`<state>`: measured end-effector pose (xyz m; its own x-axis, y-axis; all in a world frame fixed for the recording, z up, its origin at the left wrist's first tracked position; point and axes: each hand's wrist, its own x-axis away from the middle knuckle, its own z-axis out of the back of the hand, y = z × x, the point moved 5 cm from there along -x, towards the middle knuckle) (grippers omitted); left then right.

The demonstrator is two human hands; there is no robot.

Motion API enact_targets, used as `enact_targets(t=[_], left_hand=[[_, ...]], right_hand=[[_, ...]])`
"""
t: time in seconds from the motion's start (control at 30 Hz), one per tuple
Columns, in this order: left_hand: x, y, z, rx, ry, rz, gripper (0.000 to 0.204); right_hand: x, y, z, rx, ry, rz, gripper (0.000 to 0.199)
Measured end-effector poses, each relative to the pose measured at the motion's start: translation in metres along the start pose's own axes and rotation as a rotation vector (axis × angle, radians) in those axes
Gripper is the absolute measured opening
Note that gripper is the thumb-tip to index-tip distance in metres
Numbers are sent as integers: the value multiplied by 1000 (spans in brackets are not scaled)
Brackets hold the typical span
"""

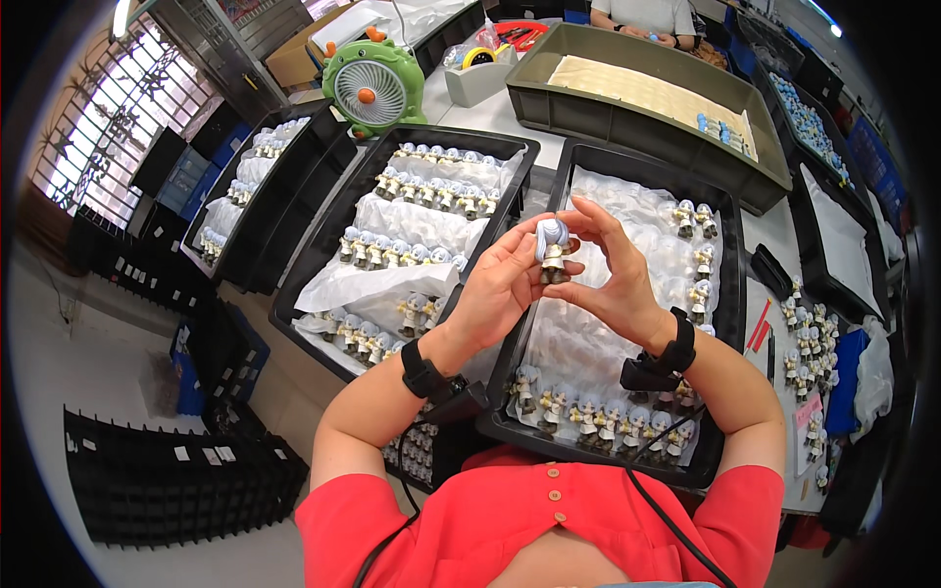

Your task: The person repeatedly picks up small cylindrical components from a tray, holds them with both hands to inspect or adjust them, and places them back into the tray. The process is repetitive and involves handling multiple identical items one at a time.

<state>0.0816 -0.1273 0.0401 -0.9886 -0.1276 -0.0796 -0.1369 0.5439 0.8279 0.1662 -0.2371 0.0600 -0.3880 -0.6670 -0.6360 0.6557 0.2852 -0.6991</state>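
Note:
Between my two hands is a small figurine [553, 257] with pale blue hair, a white-and-gold outfit and dark feet, held upright. My left hand [503, 276] grips its left side between thumb and fingers. The fingers of my right hand [619, 279] curve around its right side, fingertips at the head and thumb by the feet. Beneath my hands lies a black tray [730, 284] lined with white tissue, with a row of similar figurines [608, 423] along its near edge and a few on its right side. Another black tray [524, 162] to the left holds several rows of them.
A green animal-shaped fan [374, 86] stands at the far left. Behind the trays is a large olive bin [637, 108]. More figurines [812, 343] cluster on the right of the table, near red pens [758, 326]. Another person [647, 18] sits across. Cables hang from both my wrist devices.

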Motion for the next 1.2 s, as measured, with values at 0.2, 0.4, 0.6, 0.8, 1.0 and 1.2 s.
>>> enact_targets(t=[0.2, 0.4, 0.6, 0.8, 1.0, 1.2], left_hand=[[0, -1, -1, 35, -3, 20, 47], [-1, 0, -3, 106, -20, 53, 47], [1, 0, 1, 99, -26, 19, 47], [5, 5, 0, 86, 72, 108, 44], [57, 56, -1, -461, -92, 450, 41], [125, 84, 76, -1067, 100, 812, 34]], right_hand=[[0, 0, -1, -29, 1, 0, 96], [2, 1, 0, -28, 34, 5, 100], [2, 1, -2, -14, 30, -3, 99], [0, -4, 2, 72, -23, 6, 97], [2, -15, 3, 62, -76, 96, 93], [-5, -8, 6, -2, -16, 36, 80]])
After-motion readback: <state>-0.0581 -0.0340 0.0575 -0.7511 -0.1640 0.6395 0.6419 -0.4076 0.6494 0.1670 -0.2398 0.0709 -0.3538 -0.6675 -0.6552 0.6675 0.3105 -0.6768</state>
